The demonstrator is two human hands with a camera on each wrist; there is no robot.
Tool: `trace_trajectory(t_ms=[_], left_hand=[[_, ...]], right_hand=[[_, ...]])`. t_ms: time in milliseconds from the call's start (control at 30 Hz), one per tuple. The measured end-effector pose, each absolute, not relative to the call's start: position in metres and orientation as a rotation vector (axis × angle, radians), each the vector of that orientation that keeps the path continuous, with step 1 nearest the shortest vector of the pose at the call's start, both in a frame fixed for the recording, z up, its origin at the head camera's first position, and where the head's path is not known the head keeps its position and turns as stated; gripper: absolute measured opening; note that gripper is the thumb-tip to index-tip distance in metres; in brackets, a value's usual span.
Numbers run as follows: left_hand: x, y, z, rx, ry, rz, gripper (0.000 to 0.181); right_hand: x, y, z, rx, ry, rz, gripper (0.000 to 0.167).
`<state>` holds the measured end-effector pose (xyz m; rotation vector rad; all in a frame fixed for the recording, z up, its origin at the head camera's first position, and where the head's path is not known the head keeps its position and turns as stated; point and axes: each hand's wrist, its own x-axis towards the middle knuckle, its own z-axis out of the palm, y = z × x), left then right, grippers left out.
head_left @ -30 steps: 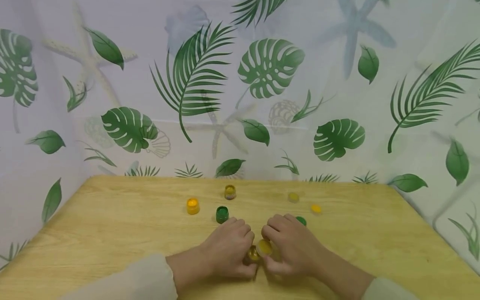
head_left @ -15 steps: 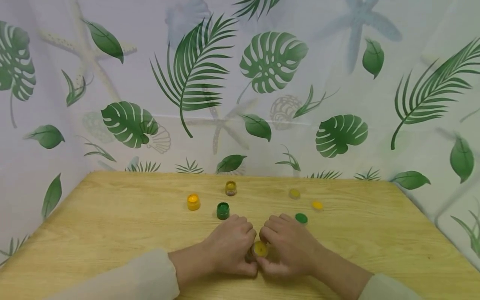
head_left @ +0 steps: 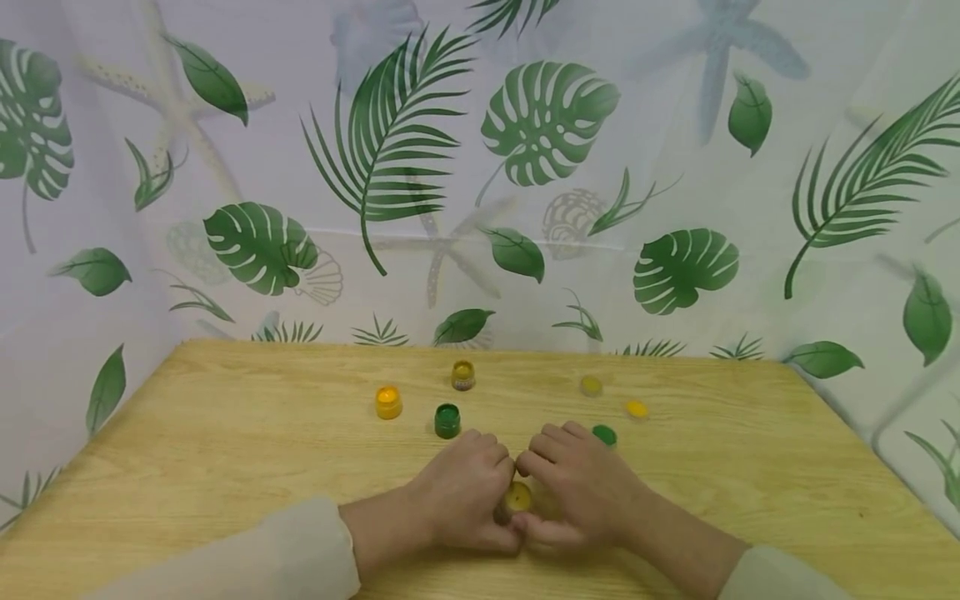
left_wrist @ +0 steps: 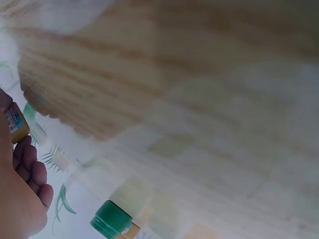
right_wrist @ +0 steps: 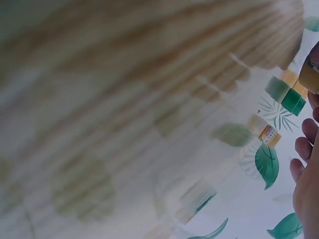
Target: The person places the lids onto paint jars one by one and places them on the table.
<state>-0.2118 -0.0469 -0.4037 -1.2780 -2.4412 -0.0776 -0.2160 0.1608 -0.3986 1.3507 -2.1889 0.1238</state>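
Low in the middle of the head view, my left hand (head_left: 465, 492) holds a small ochre paint jar (left_wrist: 17, 124), whose label shows in the left wrist view. From the other side my right hand (head_left: 581, 492) curls thumb and fingers around the yellowish lid (head_left: 517, 497), which lies flat over the jar's mouth and hides it. Beyond my hands stand three uncovered paint jars: a green jar (head_left: 447, 421), an orange-yellow jar (head_left: 387, 402) and an ochre jar (head_left: 462, 375).
To the right on the wooden table (head_left: 225, 467) lie a green lid (head_left: 604, 436), a yellow lid (head_left: 636, 409) and an olive lid (head_left: 591, 386). A leaf-patterned cloth (head_left: 465, 183) rises behind the table's far edge.
The lid in my right hand has moved left from beside the open jar and levelled over its mouth. My left hand has kept its grip. The head view has shifted slightly.
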Motion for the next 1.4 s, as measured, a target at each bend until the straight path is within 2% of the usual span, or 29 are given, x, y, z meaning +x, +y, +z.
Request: trace_trajectory(t_ms=[333,767,867,1067,1267,1400], left_hand=[[-0.2116,-0.0472,-0.4041,-1.236,-2.45,-0.178,0.039],[-0.2117,-0.0471,-0.4082,-1.224,-2.416,-0.094,0.044],[-0.2121,-0.0471,-0.4085,-1.227,-2.411,-0.073,0.046],[-0.2112,-0.045,-0.4092,-1.247,-2.375,-0.058,0.05],[-0.2112,-0.0455,-0.4098,-1.253,-2.431,-0.161,0.038],[-0.2117,-0.0468,-0.4095,-1.233,-2.448,-0.189,0.036]], right_hand=[[-0.2189,0.161,-0.3981,1.391,-2.12,0.063,0.027],[-0.2203,0.1588,-0.403,1.394,-2.082,0.09,0.027],[-0.2211,0.158,-0.4039,1.391,-2.066,0.102,0.031],[-0.2209,0.1595,-0.4055,1.362,-2.041,0.126,0.05],[-0.2188,0.1636,-0.405,1.336,-2.179,0.148,0.033],[-0.2187,0.1625,-0.404,1.364,-2.182,0.121,0.03]])
